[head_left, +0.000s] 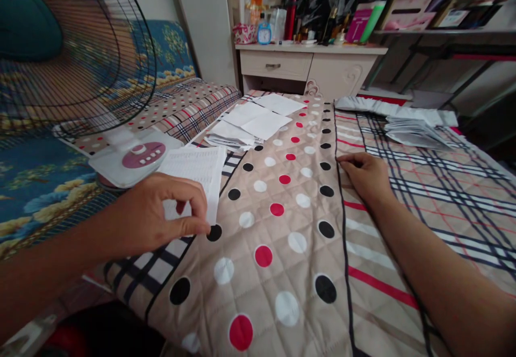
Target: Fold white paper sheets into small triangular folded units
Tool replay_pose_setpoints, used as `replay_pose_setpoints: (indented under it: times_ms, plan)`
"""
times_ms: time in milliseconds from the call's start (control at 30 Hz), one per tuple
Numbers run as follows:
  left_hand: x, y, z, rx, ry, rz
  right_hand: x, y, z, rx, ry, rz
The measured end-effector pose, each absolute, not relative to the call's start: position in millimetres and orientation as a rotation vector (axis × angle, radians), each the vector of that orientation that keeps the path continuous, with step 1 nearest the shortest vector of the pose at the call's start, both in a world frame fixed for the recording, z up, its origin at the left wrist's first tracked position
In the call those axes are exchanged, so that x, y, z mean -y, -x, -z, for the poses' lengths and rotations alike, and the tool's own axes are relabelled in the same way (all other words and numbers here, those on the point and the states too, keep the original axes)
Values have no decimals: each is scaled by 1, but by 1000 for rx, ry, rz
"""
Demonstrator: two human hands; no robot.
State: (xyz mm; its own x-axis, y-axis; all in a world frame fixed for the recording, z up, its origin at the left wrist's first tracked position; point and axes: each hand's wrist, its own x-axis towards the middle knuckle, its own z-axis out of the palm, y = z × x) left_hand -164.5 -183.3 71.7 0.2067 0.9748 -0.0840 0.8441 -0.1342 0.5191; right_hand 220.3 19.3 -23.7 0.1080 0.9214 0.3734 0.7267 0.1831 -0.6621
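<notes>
My left hand [173, 209] hovers over the near left edge of the bedspread [278, 255], thumb and fingertips pinched together. Whatever is between them, if anything, is too small to make out. Beneath and behind that hand lie printed sheets [193, 166]. On the right, my right hand [365, 174] rests on the bedspread with thumb and forefinger closed at a dark seam line; I cannot make out anything in the pinch. A loose pile of white papers [253, 120] lies farther back, between the two hands. Beyond my right hand is a stack of folded whitish sheets [415, 131].
A table fan [145, 155] stands close on the left, beside my left forearm. At the far end is a white dresser [278, 64] with a blue alarm clock [264, 31] and bottles on top. Shelves [455, 7] stand at the back right.
</notes>
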Motion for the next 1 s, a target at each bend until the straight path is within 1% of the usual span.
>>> replay_pose_setpoints:
  times_ms: [67,133,200,300,467,600,700,867,1000]
  plan:
    - [155,173,-70,-1802,-2173,-335,-20,-221,25,1661,1592,-314]
    - [141,184,-59,-1957,-2147,-238,-21,-221,26,1655,1604,-318]
    - [140,192,-45,-2028,-2097,-110,-22,-221,26,1654,1604,-325]
    - [144,193,-32,-2106,-2102,-53,-22,-222,27,1649,1610,-330]
    - [141,179,-32,-2204,-2002,5,-22,-222,27,1652,1614,-319]
    - [138,175,-39,-2186,-2026,26,-22,-223,27,1672,1604,-305]
    - [136,183,-41,-2077,-1969,-11,-22,-222,26,1674,1606,-299]
    - [130,204,-40,-1828,-1668,-211,-22,-222,25,1665,1610,-288]
    - [125,193,-49,-1793,-1732,-325,-22,-221,26,1664,1607,-295]
